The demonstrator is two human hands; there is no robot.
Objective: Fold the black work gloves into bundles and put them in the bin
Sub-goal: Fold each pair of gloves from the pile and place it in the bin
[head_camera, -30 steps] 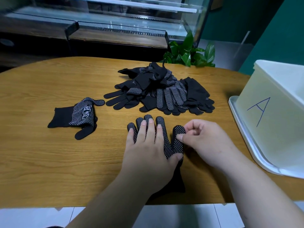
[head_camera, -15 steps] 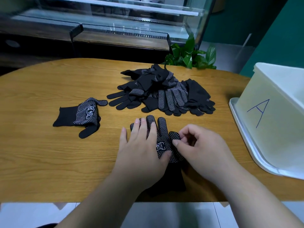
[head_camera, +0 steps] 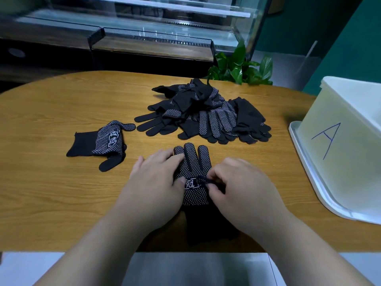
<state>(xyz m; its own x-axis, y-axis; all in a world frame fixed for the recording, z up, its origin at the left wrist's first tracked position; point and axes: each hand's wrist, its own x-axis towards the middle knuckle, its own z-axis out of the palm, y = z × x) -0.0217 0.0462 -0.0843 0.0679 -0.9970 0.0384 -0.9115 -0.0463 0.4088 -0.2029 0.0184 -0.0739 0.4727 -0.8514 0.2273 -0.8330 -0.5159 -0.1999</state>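
**Nearer than the glove pile: two hands on one dotted glove**

Just short of the glove pile (head_camera: 206,114), towards the person, a dotted glove (head_camera: 194,162) lies flat on the wooden table (head_camera: 51,193). Its fingertips point at the pile and its cuff reaches the table's near edge. The left hand (head_camera: 156,182) lies palm-down over the glove's left side, fingers straight and spread, thumb pressed beside the white printed mark. The right hand (head_camera: 237,186) comes in from the other side with fingers curled, pinching a dark fold of the glove at that mark. The two hands hide much of the glove's palm and its thumb.

Left of the pile, well apart from it, lies a partly folded glove (head_camera: 103,141). Right of the pile stands the white bin (head_camera: 340,151), marked with a blue "A", on a white tray (head_camera: 305,172). Behind the pile are a green plant (head_camera: 241,69) and a glass display case (head_camera: 144,27).
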